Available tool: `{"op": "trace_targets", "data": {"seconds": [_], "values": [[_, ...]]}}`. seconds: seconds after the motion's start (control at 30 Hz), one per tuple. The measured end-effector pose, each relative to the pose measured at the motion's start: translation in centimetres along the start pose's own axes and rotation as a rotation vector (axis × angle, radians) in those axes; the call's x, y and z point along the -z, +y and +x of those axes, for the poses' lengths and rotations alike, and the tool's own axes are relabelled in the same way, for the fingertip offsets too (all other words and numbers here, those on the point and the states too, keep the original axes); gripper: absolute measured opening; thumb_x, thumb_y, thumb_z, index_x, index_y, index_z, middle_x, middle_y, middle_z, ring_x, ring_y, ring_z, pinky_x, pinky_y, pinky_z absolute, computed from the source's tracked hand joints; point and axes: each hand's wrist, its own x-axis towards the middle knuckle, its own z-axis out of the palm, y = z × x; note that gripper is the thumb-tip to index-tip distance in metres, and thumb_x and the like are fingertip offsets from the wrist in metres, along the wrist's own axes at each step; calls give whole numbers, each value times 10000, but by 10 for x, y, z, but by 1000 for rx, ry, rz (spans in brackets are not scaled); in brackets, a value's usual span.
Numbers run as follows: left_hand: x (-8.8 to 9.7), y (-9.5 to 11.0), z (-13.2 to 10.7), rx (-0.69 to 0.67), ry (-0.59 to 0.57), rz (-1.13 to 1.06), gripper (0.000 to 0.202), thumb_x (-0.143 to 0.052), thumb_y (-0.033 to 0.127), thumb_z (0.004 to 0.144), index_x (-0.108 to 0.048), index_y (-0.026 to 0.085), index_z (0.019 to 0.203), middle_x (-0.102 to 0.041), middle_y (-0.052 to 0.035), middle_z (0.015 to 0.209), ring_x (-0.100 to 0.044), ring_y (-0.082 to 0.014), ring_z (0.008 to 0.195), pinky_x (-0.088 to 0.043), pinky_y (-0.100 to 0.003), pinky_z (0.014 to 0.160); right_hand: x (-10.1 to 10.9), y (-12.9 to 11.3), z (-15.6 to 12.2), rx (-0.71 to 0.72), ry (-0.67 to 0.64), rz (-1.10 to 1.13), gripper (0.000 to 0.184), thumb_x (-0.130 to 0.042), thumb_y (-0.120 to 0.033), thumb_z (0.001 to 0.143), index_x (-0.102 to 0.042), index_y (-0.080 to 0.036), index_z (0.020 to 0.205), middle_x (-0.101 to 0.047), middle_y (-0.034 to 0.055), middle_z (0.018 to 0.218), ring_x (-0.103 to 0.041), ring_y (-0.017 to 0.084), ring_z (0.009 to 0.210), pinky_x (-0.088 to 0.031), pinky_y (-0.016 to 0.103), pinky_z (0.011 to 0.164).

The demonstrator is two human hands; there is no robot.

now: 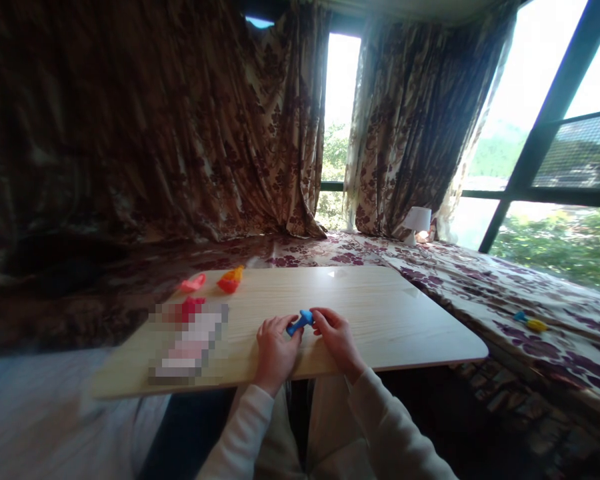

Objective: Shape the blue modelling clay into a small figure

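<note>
Over the front part of a light wood table (360, 313), I hold a small blue piece (301, 321) between both hands. It is smooth and bent, with a wider top; its exact kind I cannot make out. My left hand (276, 348) has its lower left end between thumb and fingers. On the other side, my right hand (336, 333) pinches its upper right end. The piece tilts up toward the right. Fingers cover both of its ends.
At the table's left lie a pink piece (193, 283), an orange-and-red piece (230, 280), a dark pink piece (193, 307) and a blurred-out flat item (190, 347). A blue-and-yellow thing (533, 323) rests on the flowered cover (540, 350) at right. A lamp (418, 220) stands behind.
</note>
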Motion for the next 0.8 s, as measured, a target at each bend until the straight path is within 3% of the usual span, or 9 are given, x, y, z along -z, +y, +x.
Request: {"op": "trace_targets", "data": {"seconds": [0.2,0.53,0.8], "values": [[1,1,0,1,0,-26,122,-613,245,770,-689,192,849,-705,-57,853,-596,-217,863,-442,-399,859,1,-2,-2,1,-13,-2,421,-637,-484,676,-692,-143,917,-658,46,711,-588,155,629,-492,267,538],[1,-2,0,-31,-28,13,125,-633,229,755,-693,196,860,-700,-46,839,-581,-216,871,-433,-390,864,0,-1,-2,16,-21,6,383,-636,-482,686,-694,-143,855,-662,52,723,-579,154,617,-486,265,525],[0,0,1,41,-2,-14,140,-675,198,709,-688,182,848,-698,-51,851,-585,-223,876,-428,-405,873,0,-1,-1,-1,-24,9,402,-659,-499,659,-701,-142,838,-663,51,711,-578,155,615,-485,265,527]]}}
